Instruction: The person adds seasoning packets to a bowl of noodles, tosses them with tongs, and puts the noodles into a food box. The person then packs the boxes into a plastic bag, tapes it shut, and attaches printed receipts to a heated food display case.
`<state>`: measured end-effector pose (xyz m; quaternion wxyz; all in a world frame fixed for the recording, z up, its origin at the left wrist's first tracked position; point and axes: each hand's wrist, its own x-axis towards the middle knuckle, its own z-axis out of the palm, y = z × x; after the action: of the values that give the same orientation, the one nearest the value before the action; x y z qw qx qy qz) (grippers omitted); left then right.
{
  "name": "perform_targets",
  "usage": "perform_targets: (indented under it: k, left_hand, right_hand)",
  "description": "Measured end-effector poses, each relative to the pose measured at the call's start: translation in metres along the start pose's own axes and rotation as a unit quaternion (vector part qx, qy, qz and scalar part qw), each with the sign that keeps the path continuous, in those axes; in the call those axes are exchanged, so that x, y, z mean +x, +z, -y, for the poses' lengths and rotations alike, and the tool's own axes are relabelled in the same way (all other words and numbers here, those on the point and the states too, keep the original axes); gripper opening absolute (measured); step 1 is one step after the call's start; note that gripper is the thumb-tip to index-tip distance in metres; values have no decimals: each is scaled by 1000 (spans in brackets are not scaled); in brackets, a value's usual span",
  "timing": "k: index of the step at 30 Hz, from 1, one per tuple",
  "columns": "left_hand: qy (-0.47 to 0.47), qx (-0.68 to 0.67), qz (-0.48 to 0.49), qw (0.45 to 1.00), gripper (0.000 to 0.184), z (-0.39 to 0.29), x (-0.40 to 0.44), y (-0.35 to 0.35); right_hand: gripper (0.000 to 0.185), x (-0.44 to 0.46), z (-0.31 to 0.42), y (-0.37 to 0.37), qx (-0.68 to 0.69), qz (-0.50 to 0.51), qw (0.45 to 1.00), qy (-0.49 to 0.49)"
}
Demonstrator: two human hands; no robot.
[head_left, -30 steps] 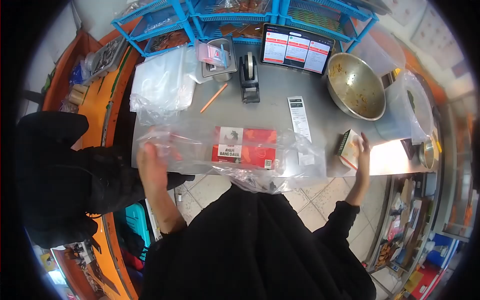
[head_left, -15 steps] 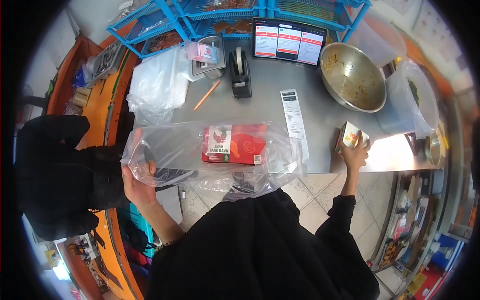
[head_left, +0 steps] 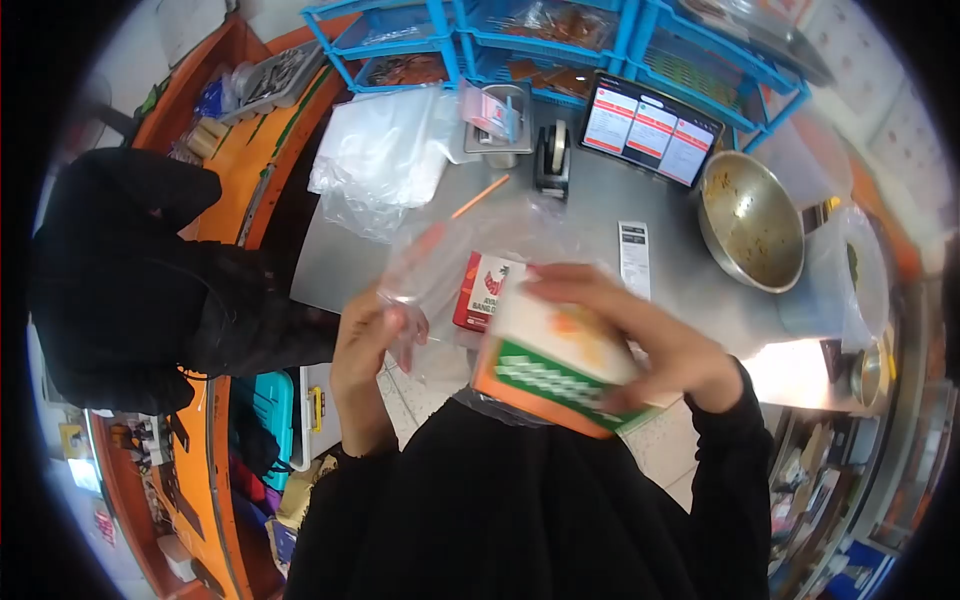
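Observation:
My left hand (head_left: 375,335) grips the open edge of a clear plastic bag (head_left: 420,262), its fingers curled round the film. Inside the bag lies a red box (head_left: 474,298) with a white label, partly hidden. My right hand (head_left: 645,340) holds a white, green and orange box (head_left: 560,365), tilted and blurred by motion, in front of the red box and close over the bag. Beyond the bag, a printed receipt (head_left: 634,258) lies on the metal table (head_left: 335,262).
Behind are a tape dispenser (head_left: 553,160), an orange stick (head_left: 480,197), a stack of plastic bags (head_left: 375,150), a tablet (head_left: 650,128) and blue racks (head_left: 455,45). A steel bowl (head_left: 750,220) stands right. A person in black (head_left: 120,290) is at the left.
My right hand has lifted the white, green and orange box from the table's right side and brought it left to the bag. My left hand still holds the bag. The camera view has shifted.

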<state>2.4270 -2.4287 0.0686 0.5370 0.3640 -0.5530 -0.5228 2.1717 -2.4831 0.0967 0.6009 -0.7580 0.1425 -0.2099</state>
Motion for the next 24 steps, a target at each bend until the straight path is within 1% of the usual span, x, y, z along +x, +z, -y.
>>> perform_targets:
  k: [1, 2, 3, 4, 5, 6, 7, 8, 10, 11, 12, 13, 14, 15, 16, 17, 18, 19, 20, 21, 22, 23, 24]
  left_hand:
    - [6, -2, -7, 1000, 43, -1, 0, 2]
    - [10, -31, -22, 999, 42, -2, -2, 2]
    - [14, -61, -39, 997, 41, -2, -3, 0]
    - [32, -86, -35, 995, 40, 2, -4, -6]
    - [38, -89, -44, 994, 40, 5, -3, -12]
    - [53, -85, -48, 994, 37, 9, 1, -17]
    - [69, -81, -53, 993, 44, 11, 5, -22]
    - [77, -84, -63, 991, 44, 10, 9, -26]
    - [49, -129, -112, 984, 43, 2, 15, -37]
    - [56, -132, -119, 982, 43, 0, 16, -47]
    - [34, -141, -102, 984, 41, -2, 16, -58]
    - [12, -151, -84, 985, 40, -4, 17, -67]
    - [22, -158, -38, 986, 32, -14, 21, -71]
    - [32, -160, -44, 986, 32, -16, 23, -83]
    - [34, -115, 49, 992, 27, -17, 25, -98]
    - [46, -96, 105, 989, 23, -16, 30, -110]
    - [59, -77, 161, 982, 19, -15, 35, -123]
    - [82, -88, 184, 976, 16, -13, 41, -135]
    - [93, -87, 266, 955, 16, -1, 45, -152]
    - [129, -102, 280, 946, 17, 4, 51, -157]
    - [118, -116, 315, 935, 18, 7, 57, -165]
    - [106, -130, 350, 922, 19, 11, 61, -172]
    - [107, -136, 348, 921, 19, 19, 64, -178]
  right_hand:
    - [74, 17, -12, 8, -85, 22, 994, 61]
    - [72, 28, -29, 17, -156, 0, 981, 116]
    - [73, 43, -38, 25, -260, 33, 950, 172]
    - [75, 55, -48, 31, -360, 64, 903, 224]
    - [75, 58, -66, 37, -365, 73, 901, 222]
    - [76, 59, -87, 42, -419, 106, 880, 199]
    - [77, 62, -93, 43, -471, 139, 853, 174]
    - [76, 63, -92, 39, -463, 162, 855, 170]
    - [73, 62, -73, 25, -558, 150, 804, 141]
    - [73, 63, -54, 12, -535, 154, 818, 144]
    - [69, 58, -37, -5, -499, 200, 817, 208]
    - [43, 68, -8, -21, -440, 268, 793, 324]
    - [33, 77, 16, -37, -409, 302, 812, 286]
    - [27, 88, 37, -52, -376, 336, 827, 248]
    - [21, 97, 54, -66, -310, 285, 894, 154]
    - [17, 108, 62, -78, -236, 230, 943, 57]
    - [13, 126, 59, -88, -130, 177, 976, -5]
    - [12, 145, 54, -96, -20, 120, 990, -65]
    - [14, 168, 43, -91, -89, -35, 994, -55]
    - [18, 202, 26, -101, -271, 2, 962, -3]
    - [20, 237, -13, -109, -300, 10, 953, 35]
    - [22, 269, -42, -108, -352, 3, 925, 146]
    - [22, 293, -87, -110, -402, -21, 901, 161]
